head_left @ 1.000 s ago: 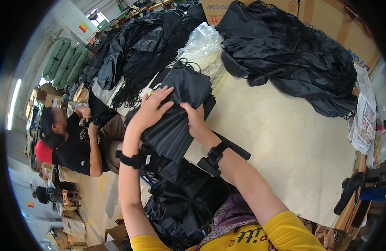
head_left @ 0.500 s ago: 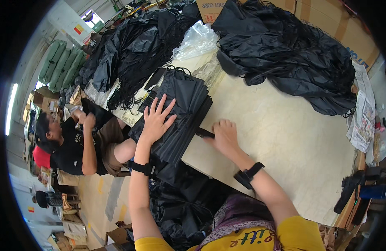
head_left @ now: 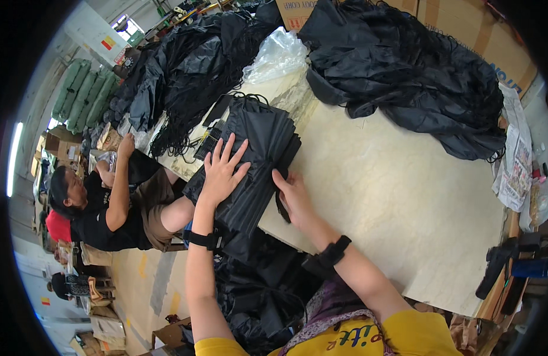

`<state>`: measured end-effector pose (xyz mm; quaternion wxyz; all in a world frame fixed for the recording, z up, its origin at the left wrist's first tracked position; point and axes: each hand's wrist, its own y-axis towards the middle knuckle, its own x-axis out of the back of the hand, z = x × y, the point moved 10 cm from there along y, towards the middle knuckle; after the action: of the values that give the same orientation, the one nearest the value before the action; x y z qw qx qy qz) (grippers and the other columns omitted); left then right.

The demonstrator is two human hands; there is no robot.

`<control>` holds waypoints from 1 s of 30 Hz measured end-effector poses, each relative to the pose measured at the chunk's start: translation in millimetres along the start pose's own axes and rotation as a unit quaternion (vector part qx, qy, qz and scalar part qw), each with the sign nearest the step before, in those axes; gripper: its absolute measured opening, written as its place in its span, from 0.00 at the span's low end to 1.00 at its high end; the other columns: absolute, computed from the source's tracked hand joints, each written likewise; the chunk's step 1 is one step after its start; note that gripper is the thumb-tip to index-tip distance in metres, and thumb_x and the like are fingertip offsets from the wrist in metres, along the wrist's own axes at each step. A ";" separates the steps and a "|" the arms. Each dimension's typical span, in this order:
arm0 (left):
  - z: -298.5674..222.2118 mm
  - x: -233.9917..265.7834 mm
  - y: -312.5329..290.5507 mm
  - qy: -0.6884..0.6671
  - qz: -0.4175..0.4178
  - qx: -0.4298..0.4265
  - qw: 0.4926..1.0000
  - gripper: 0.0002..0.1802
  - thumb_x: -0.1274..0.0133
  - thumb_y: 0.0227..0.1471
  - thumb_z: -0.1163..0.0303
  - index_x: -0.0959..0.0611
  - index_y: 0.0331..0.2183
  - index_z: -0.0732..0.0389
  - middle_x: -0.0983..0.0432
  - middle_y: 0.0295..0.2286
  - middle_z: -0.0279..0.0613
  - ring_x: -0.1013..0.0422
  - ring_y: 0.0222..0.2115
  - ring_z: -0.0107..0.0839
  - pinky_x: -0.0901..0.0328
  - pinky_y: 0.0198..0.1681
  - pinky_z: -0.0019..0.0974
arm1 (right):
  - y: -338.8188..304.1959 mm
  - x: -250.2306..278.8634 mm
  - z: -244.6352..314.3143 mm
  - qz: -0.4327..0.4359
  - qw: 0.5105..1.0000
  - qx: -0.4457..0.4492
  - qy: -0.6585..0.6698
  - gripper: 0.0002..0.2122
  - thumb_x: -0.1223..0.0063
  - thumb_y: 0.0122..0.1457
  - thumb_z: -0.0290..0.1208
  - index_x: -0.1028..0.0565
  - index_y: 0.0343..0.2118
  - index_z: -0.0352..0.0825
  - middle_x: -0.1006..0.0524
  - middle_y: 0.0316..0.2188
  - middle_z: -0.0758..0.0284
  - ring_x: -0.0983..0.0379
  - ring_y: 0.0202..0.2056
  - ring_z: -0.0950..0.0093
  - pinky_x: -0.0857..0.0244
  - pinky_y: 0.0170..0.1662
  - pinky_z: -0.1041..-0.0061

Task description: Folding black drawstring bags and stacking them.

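A thick stack of folded black fabric bags (head_left: 250, 196) with thin cords at its far end lies at the table's near left edge. My left hand (head_left: 222, 175) rests flat on top of it, fingers spread. Against the stack's right side is my right hand (head_left: 298, 199), its thumb raised to the edge of the layers. A short black strip (head_left: 282, 209) shows beside the palm of that hand, which is curled around it; its far end is hidden. Both wrists wear black bands.
Heaps of black corded fabric (head_left: 398, 77) cover the back of the pale table (head_left: 393, 202), with clear plastic (head_left: 278, 56) between them. More black fabric (head_left: 256, 302) hangs below the near edge. On the left sits a co-worker (head_left: 111, 202). Cardboard (head_left: 464, 29) stands behind.
My right hand has moved left and turned, coming up against the stack's side with the black strip. My left hand stays put. The co-worker's arm has risen.
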<state>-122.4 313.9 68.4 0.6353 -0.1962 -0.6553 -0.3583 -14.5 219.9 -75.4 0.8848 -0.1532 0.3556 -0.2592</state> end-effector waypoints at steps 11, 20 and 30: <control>-0.6 -12.5 -2.4 -0.005 0.024 0.005 1.000 0.30 0.56 0.59 0.52 0.40 0.62 0.39 0.55 0.64 0.38 0.55 0.63 0.47 0.56 0.61 0.57 | 29.9 -42.0 11.4 0.059 0.986 -0.022 -0.152 0.45 0.33 0.42 0.50 0.41 0.53 0.18 0.31 0.50 0.47 0.31 0.50 0.60 0.34 0.51 0.67; 5.4 -20.0 -8.0 -0.030 -0.018 0.009 0.999 0.29 0.55 0.58 0.51 0.36 0.61 0.38 0.53 0.64 0.38 0.55 0.63 0.50 0.58 0.60 0.60 | 34.5 -40.9 12.5 -0.072 0.987 0.079 -0.120 0.35 0.37 0.43 0.38 0.40 0.48 0.18 0.31 0.47 0.43 0.31 0.49 0.55 0.35 0.52 0.66; -96.0 -1.1 -39.5 -0.025 -0.115 0.060 0.991 0.29 0.49 0.54 0.56 0.31 0.57 0.47 0.45 0.61 0.44 0.48 0.60 0.52 0.54 0.54 0.69 | -0.2 30.2 48.1 0.014 0.985 0.147 -0.085 0.29 0.37 0.43 0.29 0.33 0.49 0.24 0.26 0.45 0.57 0.27 0.44 0.67 0.34 0.48 0.71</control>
<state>-84.0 218.8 52.4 0.5838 -0.0894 -0.7098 -0.3839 38.0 206.8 -58.2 0.9281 -0.0381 0.2395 -0.2825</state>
